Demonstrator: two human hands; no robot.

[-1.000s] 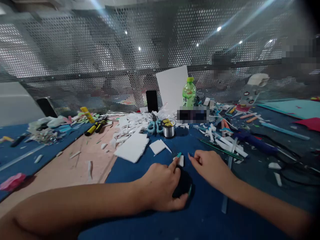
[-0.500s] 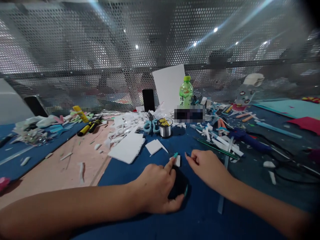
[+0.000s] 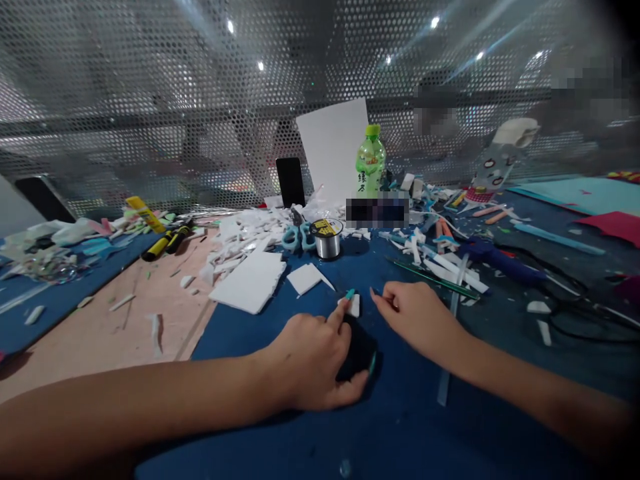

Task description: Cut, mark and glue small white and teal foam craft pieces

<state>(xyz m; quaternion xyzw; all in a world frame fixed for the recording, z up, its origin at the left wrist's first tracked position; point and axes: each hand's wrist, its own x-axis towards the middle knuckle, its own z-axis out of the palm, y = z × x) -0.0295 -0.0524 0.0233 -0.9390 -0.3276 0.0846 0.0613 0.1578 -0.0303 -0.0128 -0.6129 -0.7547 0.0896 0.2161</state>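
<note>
My left hand (image 3: 315,360) rests on the dark blue mat with its index finger stretched out. That fingertip, with a teal nail, presses on a small white foam piece (image 3: 354,306). The thumb is spread away from the finger, lower down. Just right of the piece, my right hand (image 3: 417,310) is closed, its fingers curled in and pointing at the piece without touching it. Whatever lies between those fingers, if anything, is hidden. Behind the left hand lie a small white foam square (image 3: 306,279) and a larger white sheet (image 3: 249,283).
Blue-handled scissors (image 3: 299,237) and a wire spool (image 3: 327,241) stand beyond the foam. Further back are a green bottle (image 3: 370,163), a phone (image 3: 290,181) and white scraps (image 3: 240,230). To the right lie a blue glue gun (image 3: 503,263) with its cord and a clear glue stick (image 3: 444,387).
The camera view has tilted slightly down, so the table things appear higher. Both hands keep nearly the same pose around the small foam piece.
</note>
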